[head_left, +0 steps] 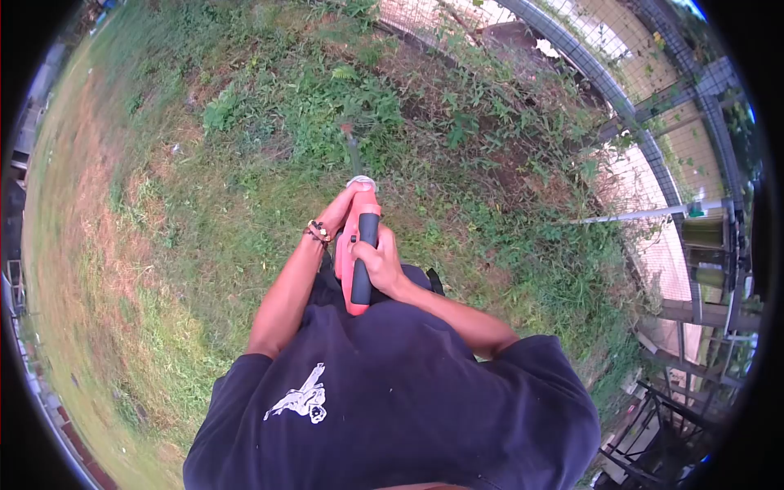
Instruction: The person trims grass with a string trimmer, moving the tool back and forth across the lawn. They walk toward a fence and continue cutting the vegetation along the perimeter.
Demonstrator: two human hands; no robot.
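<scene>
An orange-red hedge trimmer (pixel 346 273) with a black rear grip points away from my body, in front of my dark T-shirt. My right hand (pixel 384 261) is wrapped around the black grip, thumb across its top. Farther forward, my left hand (pixel 351 194) is closed at the front of the tool, beside a pale guard; the tool's body partly hides its fingers. A beaded bracelet (pixel 317 231) circles my left wrist. Beyond the guard, a narrow blurred blade (pixel 354 152) reaches over green weeds (pixel 327 106).
A curved wire-mesh fence (pixel 621 94) runs along the right, with climbing plants and dry stems against it. A pale pole (pixel 633 216) juts out from it. Dark metal framing (pixel 645 425) stands at lower right. Patchy grass (pixel 98 212) stretches along the left.
</scene>
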